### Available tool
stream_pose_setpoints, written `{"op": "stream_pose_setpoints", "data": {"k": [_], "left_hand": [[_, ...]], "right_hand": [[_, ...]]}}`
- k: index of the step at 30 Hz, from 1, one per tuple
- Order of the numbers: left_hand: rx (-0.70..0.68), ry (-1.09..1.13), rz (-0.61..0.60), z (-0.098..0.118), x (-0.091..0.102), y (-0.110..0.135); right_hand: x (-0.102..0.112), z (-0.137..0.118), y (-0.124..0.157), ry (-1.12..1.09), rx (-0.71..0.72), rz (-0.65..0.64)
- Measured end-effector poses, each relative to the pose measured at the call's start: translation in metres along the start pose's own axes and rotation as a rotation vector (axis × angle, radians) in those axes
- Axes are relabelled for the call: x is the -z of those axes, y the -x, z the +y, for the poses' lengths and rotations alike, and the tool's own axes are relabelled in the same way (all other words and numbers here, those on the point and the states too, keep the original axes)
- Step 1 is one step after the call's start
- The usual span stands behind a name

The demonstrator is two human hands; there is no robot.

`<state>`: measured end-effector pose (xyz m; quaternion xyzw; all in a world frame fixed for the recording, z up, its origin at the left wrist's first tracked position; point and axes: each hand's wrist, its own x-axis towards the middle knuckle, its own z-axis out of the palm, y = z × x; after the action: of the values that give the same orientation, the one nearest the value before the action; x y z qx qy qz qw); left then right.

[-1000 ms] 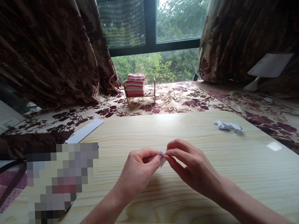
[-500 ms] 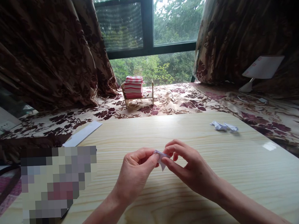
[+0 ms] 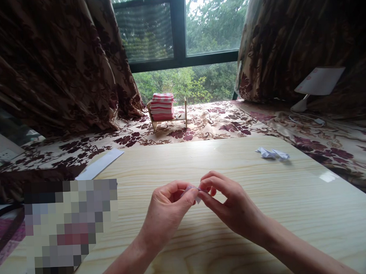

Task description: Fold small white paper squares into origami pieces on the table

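A small folded piece of white paper (image 3: 198,199) is held above the middle of the wooden table (image 3: 160,162). My left hand (image 3: 170,208) pinches it between thumb and fingers from the left. From the other side, the thumb and fingertips of my right hand (image 3: 231,203) close on its right edge. Most of the paper is hidden behind my fingers, with a small point of it hanging below them. Two folded white paper pieces (image 3: 273,153) lie together at the table's far right.
A white paper strip (image 3: 101,164) lies at the table's far left, behind a pixelated area. Beyond the table, a small wooden rack (image 3: 167,118) holds folded striped cloths (image 3: 162,106) on the floral cover. A white lamp (image 3: 320,81) stands at the right.
The paper has turned between my fingers, so less of its hanging point shows. My hands have stayed almost in place, and the view has shifted slightly.
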<state>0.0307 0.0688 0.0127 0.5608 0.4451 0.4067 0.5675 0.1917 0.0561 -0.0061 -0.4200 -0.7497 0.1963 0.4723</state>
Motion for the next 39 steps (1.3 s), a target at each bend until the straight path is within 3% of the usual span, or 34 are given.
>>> {"op": "stream_pose_setpoints", "data": {"k": [14, 22, 28, 36, 39], "left_hand": [[0.054, 0.132, -0.066, -0.002, 0.002, -0.003], [0.103, 0.285, 0.042, -0.002, 0.002, -0.004], [0.085, 0.375, 0.045, -0.005, 0.001, -0.004], [0.002, 0.045, 0.054, -0.001, 0.003, -0.003], [0.009, 0.036, 0.086, 0.0, 0.003, -0.003]], "right_hand": [[0.001, -0.003, -0.001, -0.031, 0.0, -0.028], [0.011, -0.002, -0.005, -0.1, -0.169, 0.032], [0.005, -0.003, -0.003, -0.081, -0.111, -0.014], [0.006, 0.0, -0.003, -0.015, -0.093, 0.04], [0.006, 0.0, -0.003, -0.026, -0.097, 0.024]]}}
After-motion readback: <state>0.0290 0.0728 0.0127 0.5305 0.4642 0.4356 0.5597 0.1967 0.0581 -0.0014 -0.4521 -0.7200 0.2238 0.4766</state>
